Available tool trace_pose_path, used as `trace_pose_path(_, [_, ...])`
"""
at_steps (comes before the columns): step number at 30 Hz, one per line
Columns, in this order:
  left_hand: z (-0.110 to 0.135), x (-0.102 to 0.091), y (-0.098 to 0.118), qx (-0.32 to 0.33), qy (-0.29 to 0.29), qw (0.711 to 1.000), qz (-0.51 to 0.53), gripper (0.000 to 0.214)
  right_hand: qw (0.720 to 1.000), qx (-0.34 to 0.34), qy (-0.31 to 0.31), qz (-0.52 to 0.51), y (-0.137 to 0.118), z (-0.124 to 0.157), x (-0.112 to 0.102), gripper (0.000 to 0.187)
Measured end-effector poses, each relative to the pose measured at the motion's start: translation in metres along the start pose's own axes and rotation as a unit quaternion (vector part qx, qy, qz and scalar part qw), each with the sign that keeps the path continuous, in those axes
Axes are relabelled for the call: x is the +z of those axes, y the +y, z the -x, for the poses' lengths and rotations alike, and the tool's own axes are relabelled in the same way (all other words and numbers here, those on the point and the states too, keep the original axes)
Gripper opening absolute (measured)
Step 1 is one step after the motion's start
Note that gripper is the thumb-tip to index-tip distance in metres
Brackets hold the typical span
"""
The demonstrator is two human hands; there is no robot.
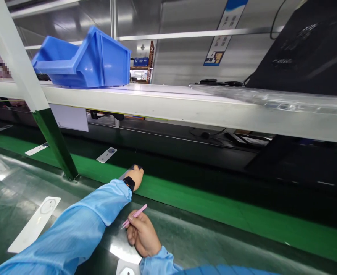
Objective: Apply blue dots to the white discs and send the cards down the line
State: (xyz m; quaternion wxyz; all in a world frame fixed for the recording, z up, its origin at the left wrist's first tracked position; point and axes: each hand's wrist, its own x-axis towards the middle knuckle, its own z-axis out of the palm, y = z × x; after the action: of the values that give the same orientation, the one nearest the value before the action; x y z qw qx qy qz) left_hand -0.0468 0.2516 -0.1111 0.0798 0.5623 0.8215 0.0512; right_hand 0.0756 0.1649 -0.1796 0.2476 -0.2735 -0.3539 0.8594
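Reaching hand (head view): the left hand [135, 177] is stretched out to 12 o'clock, at the near edge of the green strip [214, 208], with a dark band on the wrist.
Left grip: it rests on a grey piece [124, 174]. The fingers are hidden behind the back of the hand, so I cannot tell how far they close or whether they hold it.
Right grip: the right hand [143, 235], close to the body at 6 o'clock, is curled, with thumb and forefinger pinched on the pink tweezers [134, 216]. The tweezers seem to carry nothing.
Far side: the first belt plate [107, 155] lies at 11 o'clock from the left hand and the second belt plate [36, 149] at 10 o'clock, both where the strip meets the black belt [185, 160].
Bench: the bench plate [33, 225] lies flat at 9 o'clock from the right hand. The edge plate [126, 269] shows just beside the right wrist.
Overhead: a blue bin [85, 57] sits tilted on the shelf [185, 105].
Progress: judging by the layout, two plates lie out by the belt, one piece is under the left hand, and two remain on the bench.
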Motion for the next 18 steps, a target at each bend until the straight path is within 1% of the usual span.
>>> trace_pose_path(2, [0.001,-0.012,-0.014,0.001,0.022,1.000,0.003,0.030,1.000,0.001,0.000,0.005,-0.001,0.000,0.001,0.045])
trace_pose_path(5, [0.010,-0.037,-0.043,-0.011,0.058,0.998,0.015,0.028,1.000,-0.004,-0.001,0.010,-0.003,0.002,0.003,0.045])
trace_pose_path(7, [0.025,-0.049,-0.065,-0.027,0.080,0.996,0.026,0.026,1.000,-0.005,0.000,0.012,-0.005,0.003,0.003,0.046])
trace_pose_path(8, [0.036,-0.052,-0.076,-0.035,0.087,0.995,0.031,0.024,1.000,-0.005,0.002,0.011,-0.006,0.004,0.003,0.046])
trace_pose_path(10, [0.065,-0.048,-0.094,-0.049,0.083,0.994,0.041,0.020,1.000,-0.004,0.004,0.008,-0.007,0.006,0.003,0.047])
trace_pose_path(12, [0.095,-0.034,-0.107,-0.047,0.053,0.996,0.056,0.019,1.000,-0.005,0.008,0.006,-0.008,0.007,0.002,0.047])
trace_pose_path(14, [0.116,-0.018,-0.116,-0.038,0.015,0.997,0.068,0.017,1.000,-0.004,0.016,0.007,-0.009,0.008,0.000,0.047])
trace_pose_path(16, [0.119,-0.007,-0.123,-0.036,0.000,0.997,0.071,0.012,1.000,-0.004,0.022,0.008,-0.011,0.009,0.000,0.046])
trace_pose_path(18, [0.103,-0.008,-0.134,-0.040,0.015,0.997,0.066,0.005,1.000,-0.008,0.020,0.017,-0.012,0.010,0.001,0.045])
